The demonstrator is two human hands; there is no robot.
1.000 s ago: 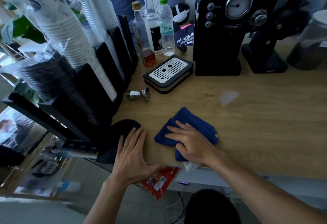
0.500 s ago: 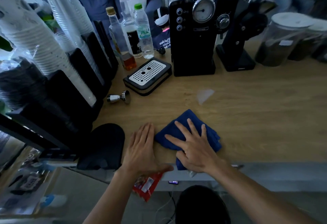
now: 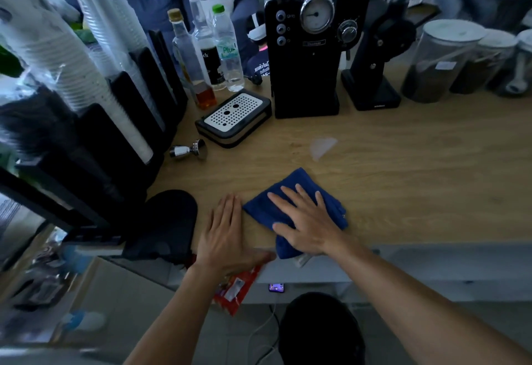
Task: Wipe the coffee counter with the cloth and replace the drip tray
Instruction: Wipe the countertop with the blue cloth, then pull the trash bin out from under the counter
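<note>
The right hand [image 3: 309, 222], fingers spread, presses the folded blue cloth [image 3: 288, 194]; it should sweep toward 12 o'clock under even pressure. The left hand [image 3: 226, 235] lies flat, fingers together.

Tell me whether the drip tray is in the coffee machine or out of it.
Out. The black drip tray with the perforated white grate sits on the wooden counter, left of the black coffee machine.

The water bottle [image 3: 229, 50] label reads "Plus" (handwritten-looking green script).

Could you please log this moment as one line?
right hand flat on cloth | left hand flat on counter | drip tray out
</note>
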